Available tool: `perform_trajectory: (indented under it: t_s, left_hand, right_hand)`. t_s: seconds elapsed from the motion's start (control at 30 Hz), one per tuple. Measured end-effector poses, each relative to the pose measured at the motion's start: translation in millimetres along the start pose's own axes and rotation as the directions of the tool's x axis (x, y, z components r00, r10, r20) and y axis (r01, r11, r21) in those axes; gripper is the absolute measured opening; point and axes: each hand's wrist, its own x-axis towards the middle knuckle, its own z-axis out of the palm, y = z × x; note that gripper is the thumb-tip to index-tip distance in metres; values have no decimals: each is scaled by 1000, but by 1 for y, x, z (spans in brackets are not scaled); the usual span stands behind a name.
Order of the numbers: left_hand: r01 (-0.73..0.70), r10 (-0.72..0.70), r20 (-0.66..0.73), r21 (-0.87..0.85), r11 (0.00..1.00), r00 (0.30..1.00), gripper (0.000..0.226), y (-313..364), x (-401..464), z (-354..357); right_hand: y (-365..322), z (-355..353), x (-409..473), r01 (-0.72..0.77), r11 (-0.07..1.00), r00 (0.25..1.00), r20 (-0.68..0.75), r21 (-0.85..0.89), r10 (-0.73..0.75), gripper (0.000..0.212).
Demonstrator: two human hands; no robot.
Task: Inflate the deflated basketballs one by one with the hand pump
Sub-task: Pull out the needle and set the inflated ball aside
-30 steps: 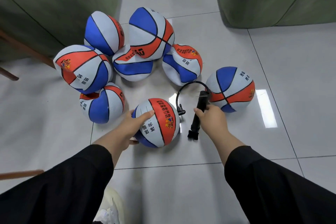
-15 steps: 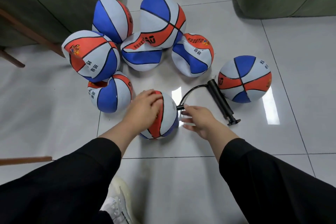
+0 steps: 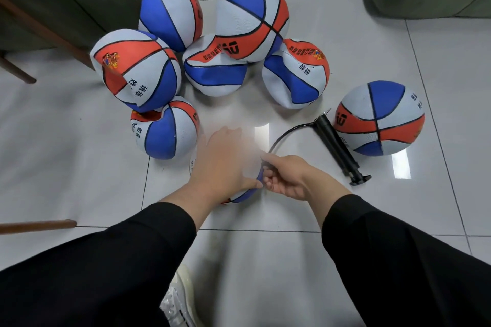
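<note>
On the floor tiles (image 3: 345,34), a basketball (image 3: 243,195) lies under the left hand (image 3: 223,164), whose fingers spread flat over it. Beside it, the right hand (image 3: 288,176) pinches the hose (image 3: 285,134) end; the pump (image 3: 336,145) lies near an inflated ball (image 3: 380,118).

The basketballs (image 3: 379,117) wear blue, orange-red and pale grey panels with black seams; the pump (image 3: 335,141) is black, the floor (image 3: 345,48) glossy white tile.

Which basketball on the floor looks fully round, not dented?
The lone basketball right of the hand pump; the clustered ones show creases and caved panels.
</note>
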Motion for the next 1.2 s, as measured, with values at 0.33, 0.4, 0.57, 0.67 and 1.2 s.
perform_trajectory:
  t_s: [0.33, 0.4, 0.57, 0.67, 1.2]
  left_hand:
    - [-4, 4, 25, -32, 999, 1000, 105, -12, -2, -4]
    - [-9, 10, 33, -37, 999, 999, 105, -12, -2, -6]
    - [10, -1, 106, -86, 996, 994, 112, -20, 1, -12]
    - [-12, 41, 236, -125, 992, 971, 126, -24, 9, -24]
    - [344, -300, 266, -135, 929, 916, 120, -20, 17, -34]
  right_hand:
    - [10, 16, 4, 216, 975, 972, -82, -45, -219, 18]
    - [12, 18, 1, 247, 967, 960, -116, -71, -253, 15]
    - [11, -4, -9, 222, 974, 965, -152, 36, -214, 14]
    - [18, -15, -16, 127, 924, 968, -158, -361, -195, 18]
    - [3, -106, -27, 21, 479, 438, -423, -878, -793, 33]
